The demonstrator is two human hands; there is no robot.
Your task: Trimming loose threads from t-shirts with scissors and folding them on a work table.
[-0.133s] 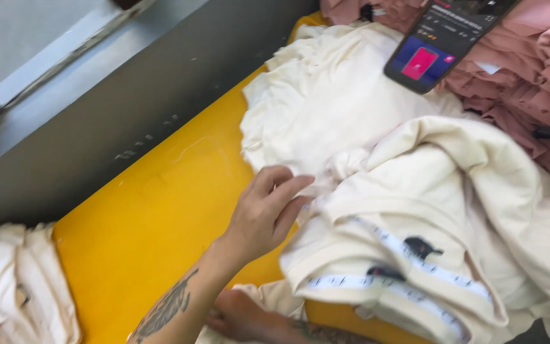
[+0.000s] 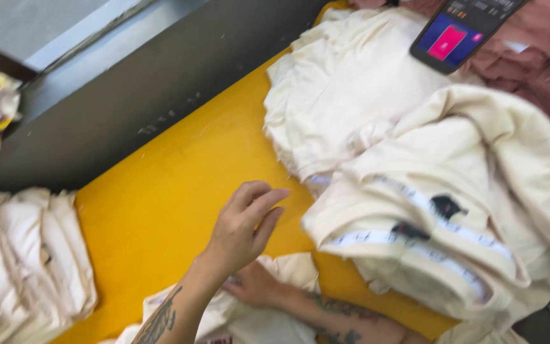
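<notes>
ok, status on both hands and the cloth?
Left hand open, raised over yellow table. Right hand pressing cream cloth piece at near edge. Heap of cream garments lies to the right, untouched.

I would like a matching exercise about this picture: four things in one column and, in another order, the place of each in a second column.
Things:
1. phone
2. left hand
3. right hand
4. folded cream stack

Places:
A. at the left edge of the yellow table
B. raised above the yellow surface, fingers open
C. at the top, on the pink cloth
D. low, resting on a cream garment near the bottom edge

Pairs: 1-C, 2-B, 3-D, 4-A
</notes>
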